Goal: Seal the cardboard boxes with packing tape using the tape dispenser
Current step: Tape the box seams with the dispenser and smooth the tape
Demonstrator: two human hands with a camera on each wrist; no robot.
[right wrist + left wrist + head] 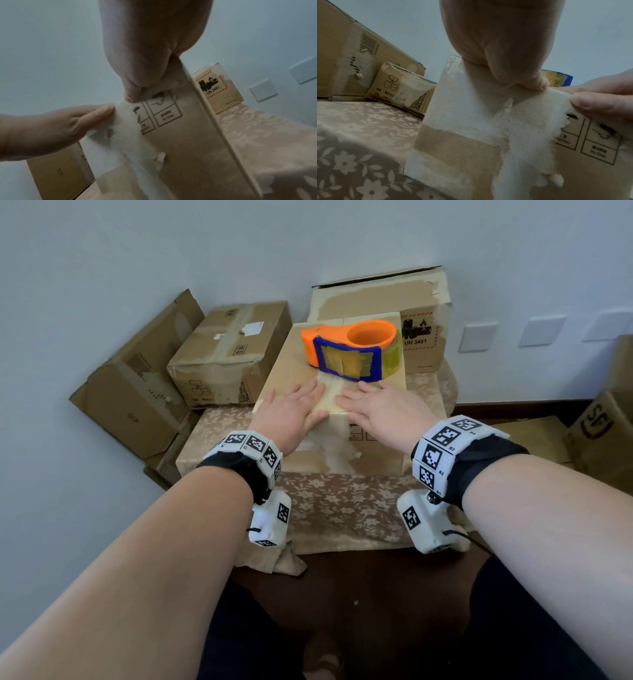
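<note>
Head view bright, even; wrist views dimmer, soft, edges warped.

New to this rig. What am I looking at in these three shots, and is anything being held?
No machine here: a person works bare-handed, with marker bands and a small camera strapped at each wrist. The wide picture comes from a head camera looking down. The other two come from the wrist cameras, looking along each palm. On a flowered tablecloth stands a cardboard box with an orange-and-blue tape dispenser on top; more boxes stand behind. The left hand and right hand lie flat on the box top, thumbs at its front edge. Nothing is gripped; they press down.
</note>
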